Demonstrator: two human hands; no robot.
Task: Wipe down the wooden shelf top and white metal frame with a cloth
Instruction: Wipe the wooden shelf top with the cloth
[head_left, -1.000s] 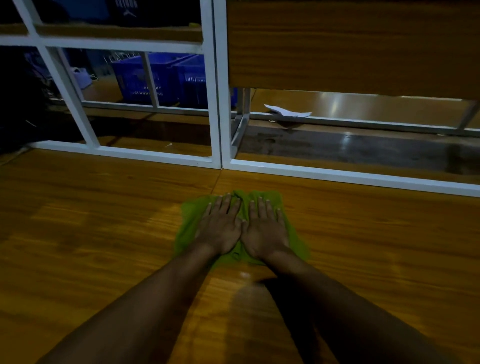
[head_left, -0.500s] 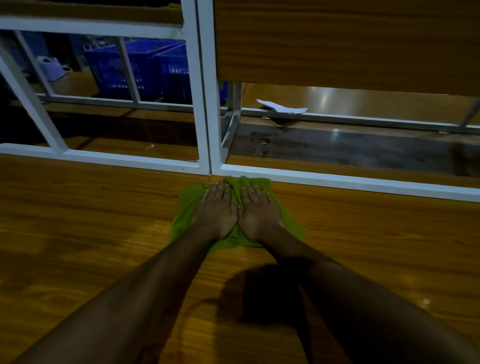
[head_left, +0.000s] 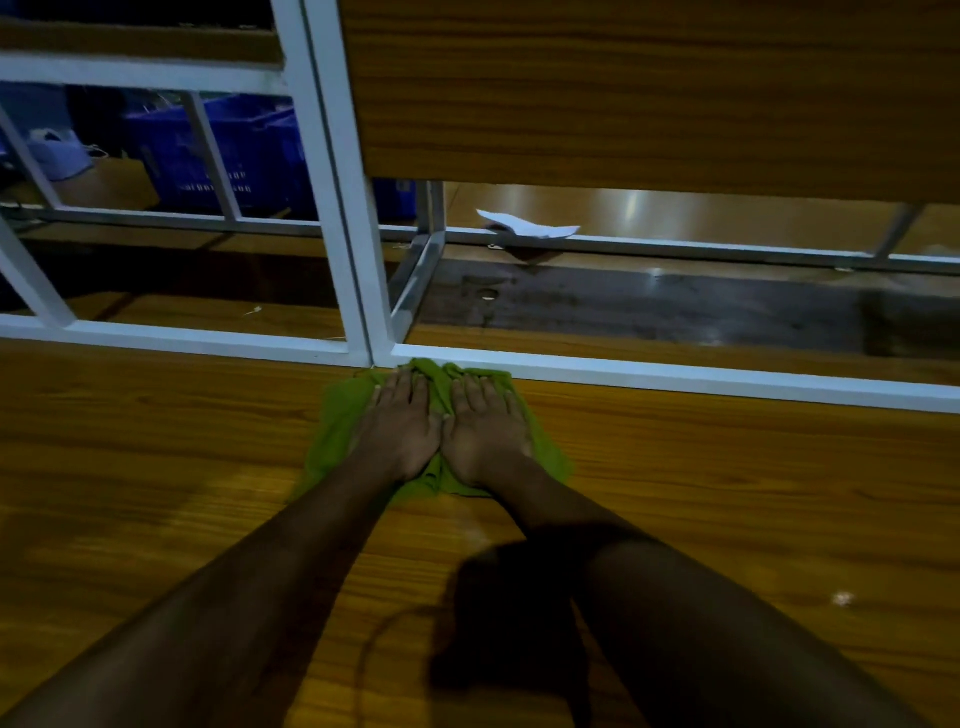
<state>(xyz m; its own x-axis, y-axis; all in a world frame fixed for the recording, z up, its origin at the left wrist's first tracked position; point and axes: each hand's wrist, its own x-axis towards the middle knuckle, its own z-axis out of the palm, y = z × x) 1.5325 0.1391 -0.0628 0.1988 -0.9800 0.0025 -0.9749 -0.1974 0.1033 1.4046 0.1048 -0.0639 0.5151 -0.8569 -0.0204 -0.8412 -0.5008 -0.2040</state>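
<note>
A green cloth (head_left: 332, 431) lies spread on the wooden shelf top (head_left: 156, 467). Its far edge is bunched against the white metal frame (head_left: 675, 376), just right of the double upright post (head_left: 343, 208). My left hand (head_left: 400, 426) and my right hand (head_left: 485, 428) lie side by side on the cloth, palms down with fingers straight, pressing it flat. Both sets of fingertips point at the frame rail.
A wooden panel (head_left: 649, 88) hangs above the rail on the right. Behind the frame are blue plastic crates (head_left: 228, 150), a white paper scrap (head_left: 524, 226) on a far rail, and a lower dark floor. The wood surface stretches wide to both sides.
Both hands have pushed the cloth forward across the wood until its front edge meets the white frame rail.
</note>
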